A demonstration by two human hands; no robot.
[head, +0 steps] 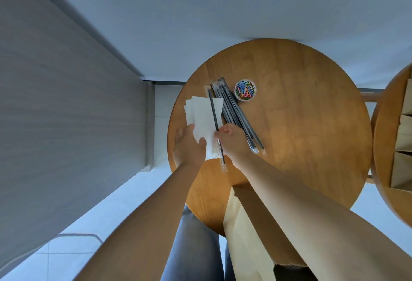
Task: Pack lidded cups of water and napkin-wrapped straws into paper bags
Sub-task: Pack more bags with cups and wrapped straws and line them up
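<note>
At the left edge of the round wooden table (301, 124), gripped the near end of the white napkin (204, 118) with the left hand (188, 144), thumb curled over the top, fingers hidden beneath. Just beside it, pinched the black straw (213, 111), sealed in a clear wrapper, with the curled fingers of the right hand (231, 139); could not tell whether the napkin's edge was caught in the same pinch. Had the straw lying lengthwise on the napkin, far end past the napkin's far edge, near end pointing towards the table's near edge. Noted, to the right and touching the napkin's right edge, a fanned bundle of wrapped straws (237, 115) flat on the surface. Noted beyond it, towards the middle, a clear tub of coloured paper clips (245, 90), upright. Noted at the near edge an open paper bag (243, 231), under the right forearm. Noted at the frame's right margin a second round table (381, 147) carrying more paper bags (404, 133).
</note>
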